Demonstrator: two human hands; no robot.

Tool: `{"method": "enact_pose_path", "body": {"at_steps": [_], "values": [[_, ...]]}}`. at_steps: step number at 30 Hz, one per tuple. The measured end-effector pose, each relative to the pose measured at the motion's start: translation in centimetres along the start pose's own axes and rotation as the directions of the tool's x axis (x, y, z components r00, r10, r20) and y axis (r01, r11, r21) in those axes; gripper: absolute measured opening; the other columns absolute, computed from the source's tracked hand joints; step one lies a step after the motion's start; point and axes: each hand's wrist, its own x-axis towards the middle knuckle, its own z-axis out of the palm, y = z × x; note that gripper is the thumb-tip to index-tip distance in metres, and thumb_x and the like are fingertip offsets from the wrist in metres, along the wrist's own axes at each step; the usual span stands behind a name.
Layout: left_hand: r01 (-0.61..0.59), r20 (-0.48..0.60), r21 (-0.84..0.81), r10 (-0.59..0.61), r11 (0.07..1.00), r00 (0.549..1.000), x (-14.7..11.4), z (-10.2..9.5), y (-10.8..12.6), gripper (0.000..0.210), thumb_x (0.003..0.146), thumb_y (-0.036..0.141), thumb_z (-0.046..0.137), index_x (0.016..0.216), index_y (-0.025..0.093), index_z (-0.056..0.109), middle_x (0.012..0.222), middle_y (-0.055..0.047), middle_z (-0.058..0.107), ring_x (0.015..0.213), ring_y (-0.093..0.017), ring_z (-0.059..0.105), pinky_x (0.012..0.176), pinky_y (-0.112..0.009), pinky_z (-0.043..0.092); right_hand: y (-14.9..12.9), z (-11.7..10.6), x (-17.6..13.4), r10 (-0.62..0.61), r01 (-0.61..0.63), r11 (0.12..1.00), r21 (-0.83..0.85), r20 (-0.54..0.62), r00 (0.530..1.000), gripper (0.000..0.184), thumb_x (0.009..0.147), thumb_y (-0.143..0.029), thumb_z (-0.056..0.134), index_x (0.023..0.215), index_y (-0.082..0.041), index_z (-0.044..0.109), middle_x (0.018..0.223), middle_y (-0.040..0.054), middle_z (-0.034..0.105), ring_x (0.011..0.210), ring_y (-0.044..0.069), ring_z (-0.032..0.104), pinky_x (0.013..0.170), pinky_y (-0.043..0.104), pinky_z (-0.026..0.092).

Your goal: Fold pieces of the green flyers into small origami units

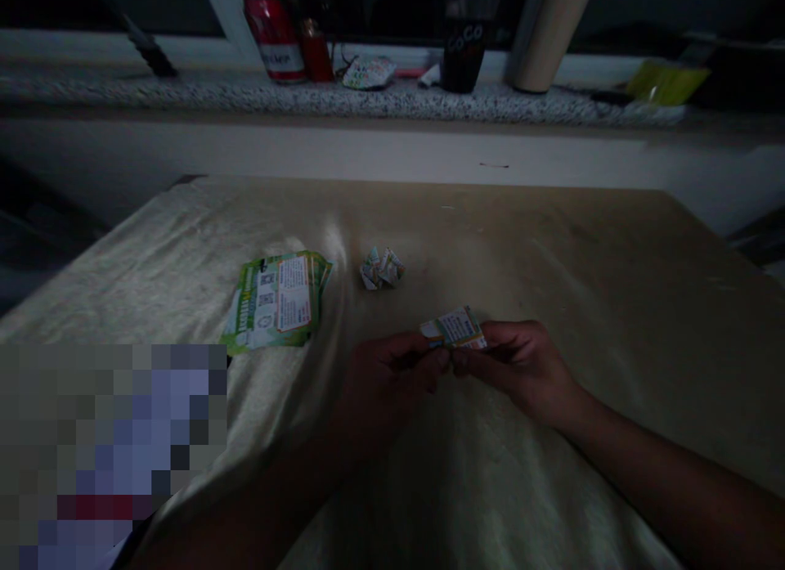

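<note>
Between my two hands is a small piece of folded printed paper (pixel 455 326), held above the cloth near the middle of the table. My left hand (pixel 392 378) pinches its left lower edge, and my right hand (pixel 521 361) grips the right lower edge. The fingertips of both hands nearly meet below the paper, and they hide its bottom part. Just beyond my left hand lies a folded paper shape (pixel 381 269) with points sticking up. Farther left, a green printed packet (pixel 275 300) rests flat, with what looks like more of the same under it.
A pale, wrinkled cloth (pixel 552 251) covers the table. Behind it, a speckled stone sill (pixel 380 102) carries a red can (pixel 275 42), a red bottle (pixel 316 53), a dark CoCo cup (pixel 463 47), a beige cylinder (pixel 552 38) and a yellow packet (pixel 668 81). The lower left is pixelated.
</note>
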Motion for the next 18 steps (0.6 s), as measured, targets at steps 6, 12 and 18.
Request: {"method": "enact_pose_path", "body": {"at_steps": [6,12,18], "values": [[-0.151,-0.047,0.2,0.163,0.968,0.985,-0.34,-0.14,0.31,0.014,0.081,0.025,0.067,0.072,0.017,0.075,0.066,0.0,0.07,0.057,-0.011,0.058,0.055,-0.022,0.042,-0.25,0.0,-0.36,0.012,-0.018,0.981,-0.191,-0.035,0.999,0.01,0.077,-0.03,0.082,0.076,-0.019,0.081,0.068,0.001,0.075,0.059,0.011,0.065,0.057,0.02,0.054],[-0.176,-0.039,0.266,0.193,0.948,0.98,-0.31,-0.41,0.69,0.016,0.084,0.026,0.065,0.076,0.018,0.076,0.066,0.001,0.07,0.057,-0.011,0.058,0.055,-0.022,0.043,0.04,-0.02,-0.34,-0.024,0.0,0.951,-0.31,-0.074,0.997,0.013,0.079,-0.029,0.078,0.072,-0.018,0.079,0.065,0.0015,0.072,0.057,0.012,0.062,0.053,0.022,0.05],[-0.129,-0.037,0.22,0.141,0.967,0.989,0.06,-0.58,0.47,0.017,0.083,0.027,0.066,0.073,0.016,0.073,0.064,0.001,0.066,0.058,-0.011,0.056,0.055,-0.021,0.042,-0.15,-0.53,-0.02,0.024,-0.039,0.988,-0.148,-0.101,0.995,0.014,0.076,-0.025,0.081,0.066,-0.017,0.075,0.059,-0.0006,0.068,0.053,0.008,0.058,0.052,0.019,0.048]]}}
